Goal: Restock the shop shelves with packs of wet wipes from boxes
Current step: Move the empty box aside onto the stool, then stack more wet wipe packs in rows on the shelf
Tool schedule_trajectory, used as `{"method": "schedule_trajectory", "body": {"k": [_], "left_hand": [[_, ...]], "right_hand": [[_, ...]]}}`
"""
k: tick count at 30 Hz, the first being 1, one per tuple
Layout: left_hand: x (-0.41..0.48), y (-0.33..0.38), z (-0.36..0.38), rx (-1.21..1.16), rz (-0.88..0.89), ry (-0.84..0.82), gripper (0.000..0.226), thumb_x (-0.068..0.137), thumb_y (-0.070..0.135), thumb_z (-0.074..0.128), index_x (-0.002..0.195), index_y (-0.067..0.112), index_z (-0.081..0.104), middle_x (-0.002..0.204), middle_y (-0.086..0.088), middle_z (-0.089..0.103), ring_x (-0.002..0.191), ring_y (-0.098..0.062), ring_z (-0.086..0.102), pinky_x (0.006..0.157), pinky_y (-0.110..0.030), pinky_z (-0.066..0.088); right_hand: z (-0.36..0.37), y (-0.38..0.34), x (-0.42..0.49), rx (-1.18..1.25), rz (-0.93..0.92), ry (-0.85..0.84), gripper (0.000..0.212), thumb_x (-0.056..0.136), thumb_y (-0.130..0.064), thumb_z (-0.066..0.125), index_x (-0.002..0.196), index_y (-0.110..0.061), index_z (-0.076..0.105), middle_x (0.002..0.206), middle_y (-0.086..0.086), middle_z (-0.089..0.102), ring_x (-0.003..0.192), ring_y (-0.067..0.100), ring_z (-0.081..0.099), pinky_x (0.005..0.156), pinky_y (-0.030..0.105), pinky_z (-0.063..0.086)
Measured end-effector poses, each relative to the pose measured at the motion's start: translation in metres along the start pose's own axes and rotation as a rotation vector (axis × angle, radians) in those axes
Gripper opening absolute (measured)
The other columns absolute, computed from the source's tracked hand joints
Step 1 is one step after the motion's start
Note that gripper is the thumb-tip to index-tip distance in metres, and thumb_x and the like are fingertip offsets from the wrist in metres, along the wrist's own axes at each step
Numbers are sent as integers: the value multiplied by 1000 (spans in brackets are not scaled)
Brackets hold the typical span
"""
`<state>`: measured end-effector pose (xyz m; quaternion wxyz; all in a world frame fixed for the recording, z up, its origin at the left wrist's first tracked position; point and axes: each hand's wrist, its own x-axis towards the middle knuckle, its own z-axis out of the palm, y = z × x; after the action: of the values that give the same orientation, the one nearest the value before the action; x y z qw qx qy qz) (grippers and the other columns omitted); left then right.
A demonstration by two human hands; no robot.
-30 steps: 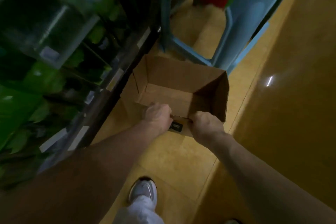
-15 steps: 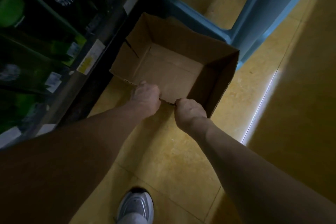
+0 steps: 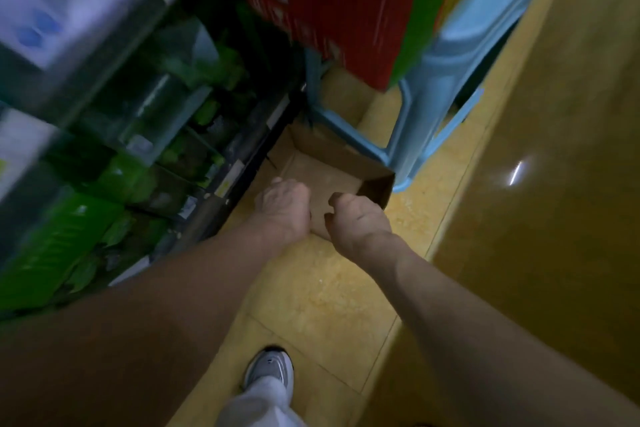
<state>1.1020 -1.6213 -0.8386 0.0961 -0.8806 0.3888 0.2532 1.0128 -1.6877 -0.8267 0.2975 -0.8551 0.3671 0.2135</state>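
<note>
While the left hand [image 3: 282,208] grips the near edge of the open cardboard box [image 3: 332,168], the right hand [image 3: 358,222] is curled just beside it, and I cannot tell if it holds anything. Beyond both hands the box sits on the floor [image 3: 311,288] against a blue stool [image 3: 433,97], with shelves [image 3: 214,198] to their left.

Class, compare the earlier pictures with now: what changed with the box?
The cardboard box has slid forward against the blue stool. The right hand seems to have released its near edge; whether the left hand still grips is unclear. The box stays empty, beside the shelves.
</note>
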Motion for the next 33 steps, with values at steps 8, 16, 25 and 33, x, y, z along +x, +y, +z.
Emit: {"method": "schedule_trajectory", "body": {"k": [8,16,25,33], "left_hand": [[-115,43,-182,17,-30,173,26,95,17,48,114,21,65,117,-5,60,109,-27,56,80,-38,48],[-191,101,-311,-46,15,295,21,93,27,51,109,28,64,113,-4,57,107,-27,56,76,-35,46],[-167,116,-375,-220,12,342,15,93,32,51,87,19,55,111,-9,58,100,-31,58,73,-36,50],[-70,108,-419,-409,-39,297,36,93,34,54,126,20,56,132,-8,52,118,-27,53,92,-36,48]], "right_hand": [[-168,-33,-129,-19,-149,116,32,97,-20,44,126,-12,55,122,11,61,114,29,57,89,34,46],[-299,-45,-220,-53,-265,259,18,95,-18,47,107,-14,58,110,11,64,103,32,60,71,33,39],[-383,-30,-221,-123,-252,302,27,97,-15,44,121,-11,56,115,14,62,105,34,58,81,39,48],[-436,-37,-128,-128,-243,333,35,99,-15,43,133,-16,50,125,12,56,112,31,55,86,36,46]]}}
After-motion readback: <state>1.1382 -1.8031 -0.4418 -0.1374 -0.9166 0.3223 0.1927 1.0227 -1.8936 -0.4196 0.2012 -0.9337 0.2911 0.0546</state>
